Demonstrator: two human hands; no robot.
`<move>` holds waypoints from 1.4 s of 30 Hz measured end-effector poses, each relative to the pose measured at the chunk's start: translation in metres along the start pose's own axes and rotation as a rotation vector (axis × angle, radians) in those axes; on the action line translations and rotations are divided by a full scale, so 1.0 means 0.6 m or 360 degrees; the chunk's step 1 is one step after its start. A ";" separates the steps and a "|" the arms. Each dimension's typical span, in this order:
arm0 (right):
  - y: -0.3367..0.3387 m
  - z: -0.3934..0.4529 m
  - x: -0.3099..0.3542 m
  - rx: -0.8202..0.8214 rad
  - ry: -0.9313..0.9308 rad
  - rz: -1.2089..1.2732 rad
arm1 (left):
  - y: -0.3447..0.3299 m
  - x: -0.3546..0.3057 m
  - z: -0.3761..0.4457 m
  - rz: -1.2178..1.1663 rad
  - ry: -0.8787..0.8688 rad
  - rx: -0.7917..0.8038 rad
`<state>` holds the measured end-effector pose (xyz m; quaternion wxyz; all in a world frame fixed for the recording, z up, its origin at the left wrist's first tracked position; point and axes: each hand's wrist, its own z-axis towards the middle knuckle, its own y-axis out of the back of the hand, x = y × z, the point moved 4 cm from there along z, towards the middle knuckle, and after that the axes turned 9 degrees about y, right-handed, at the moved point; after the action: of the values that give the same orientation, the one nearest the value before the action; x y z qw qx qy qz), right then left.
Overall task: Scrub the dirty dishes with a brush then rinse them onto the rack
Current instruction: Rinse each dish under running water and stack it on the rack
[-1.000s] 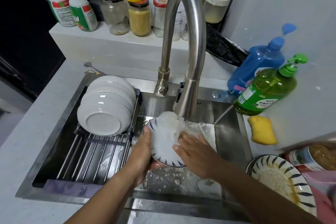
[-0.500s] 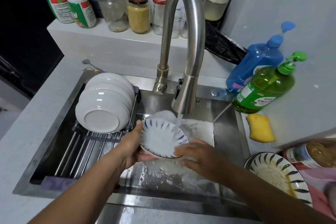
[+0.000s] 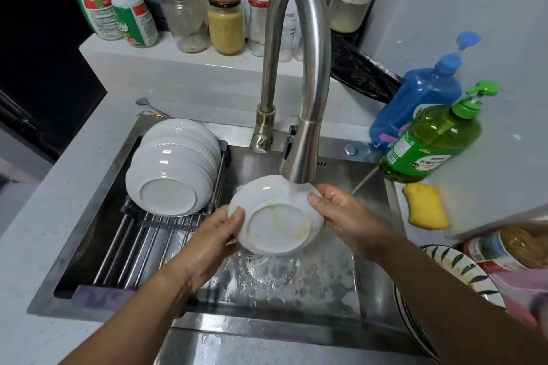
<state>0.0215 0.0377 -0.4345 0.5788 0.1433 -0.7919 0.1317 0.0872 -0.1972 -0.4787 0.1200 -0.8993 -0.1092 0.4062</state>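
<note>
A small white dish (image 3: 275,216) is held over the steel sink (image 3: 296,284) with its underside facing me; a yellowish ring of grime marks its foot. Water runs from the curved tap (image 3: 302,157) onto its upper edge. My left hand (image 3: 216,231) grips the dish's left rim. On the right rim, my right hand (image 3: 341,213) holds it with curled fingers. Several white ribbed bowls (image 3: 172,169) lie stacked on their sides on the roll-up rack (image 3: 133,234) over the sink's left half. No brush is in view.
A yellow sponge (image 3: 425,206) lies on the counter right of the sink, beside green (image 3: 430,142) and blue (image 3: 415,101) soap bottles. Dirty striped plates (image 3: 462,270) sit at the right edge. Jars and spray bottles line the back ledge.
The dish has been flipped: its blue-striped inside faced me under the water before, and now its white underside does. Both hands shifted to the rims.
</note>
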 end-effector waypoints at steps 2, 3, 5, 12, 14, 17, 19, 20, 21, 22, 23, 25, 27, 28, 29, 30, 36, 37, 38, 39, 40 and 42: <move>-0.002 0.013 -0.014 -0.0191 -0.0058 0.0029 | -0.008 0.008 -0.007 -0.0092 0.0046 0.0087; -0.006 0.018 -0.019 -0.0292 -0.0074 -0.0039 | -0.017 0.010 -0.011 -0.0133 0.0050 0.0122; -0.020 0.029 -0.020 -0.0429 -0.0107 -0.0267 | -0.037 0.008 -0.017 -0.0171 0.0028 0.0153; -0.090 0.066 0.004 -0.0485 -0.0185 -0.0734 | -0.072 0.001 -0.024 0.0073 -0.0129 0.0036; -0.118 0.068 0.003 -0.0363 -0.0135 -0.0869 | -0.075 -0.004 -0.026 0.0292 -0.0203 0.0061; -0.146 0.068 0.018 -0.0097 -0.0030 -0.1230 | -0.079 -0.013 -0.034 0.0438 -0.0249 0.0117; -0.132 0.073 0.025 -0.0205 -0.0226 -0.1045 | -0.077 -0.014 -0.040 0.0331 -0.0200 0.0104; -0.114 0.078 0.019 -0.0337 -0.0372 -0.0922 | -0.078 -0.013 -0.042 0.0261 -0.0164 0.0081; -0.102 0.084 0.013 -0.0395 -0.0468 -0.0891 | -0.079 -0.011 -0.043 0.0169 -0.0121 0.0055; -0.104 0.089 0.011 -0.0386 -0.0475 -0.0896 | -0.084 -0.011 -0.044 0.0058 -0.0074 0.0033; -0.109 0.090 0.012 -0.0377 -0.0472 -0.0910 | -0.090 -0.010 -0.043 -0.0063 -0.0023 0.0023; -0.128 0.095 0.013 -0.0283 -0.0401 -0.1014 | -0.106 -0.011 -0.038 -0.0368 0.0074 0.0019; -0.153 0.092 0.023 -0.0017 -0.0209 -0.1348 | -0.116 -0.015 -0.032 -0.0701 0.0130 0.0005; -0.164 0.085 0.022 0.0091 -0.0098 -0.1492 | -0.117 -0.018 -0.027 -0.0847 0.0163 -0.0005; -0.170 0.075 0.026 0.0110 0.0016 -0.1595 | -0.113 -0.020 -0.022 -0.0972 0.0203 -0.0013; -0.175 0.059 0.032 0.0074 0.0122 -0.1682 | -0.109 -0.021 -0.016 -0.1078 0.0253 -0.0037; -0.152 0.022 -0.013 -0.0353 0.0352 -0.1670 | -0.089 -0.039 -0.005 -0.1352 0.0313 -0.0261; -0.139 0.028 -0.021 -0.0428 0.0276 -0.1587 | -0.087 -0.039 -0.008 -0.1277 0.0297 -0.0285; -0.123 0.032 -0.022 -0.0517 0.0126 -0.1392 | -0.083 -0.038 -0.011 -0.1222 0.0283 -0.0314; -0.105 0.040 -0.028 -0.0629 -0.0035 -0.1157 | -0.080 -0.037 -0.014 -0.1189 0.0273 -0.0322; -0.091 0.047 -0.039 -0.0681 -0.0227 -0.0944 | -0.075 -0.035 -0.015 -0.1172 0.0271 -0.0311; -0.068 0.055 -0.053 -0.0669 -0.0497 -0.0550 | -0.065 -0.034 -0.017 -0.1119 0.0283 -0.0226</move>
<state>0.0168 -0.0099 -0.4730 0.4810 0.1713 -0.8451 -0.1588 0.0778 -0.1676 -0.4462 0.1986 -0.8447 -0.4286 0.2517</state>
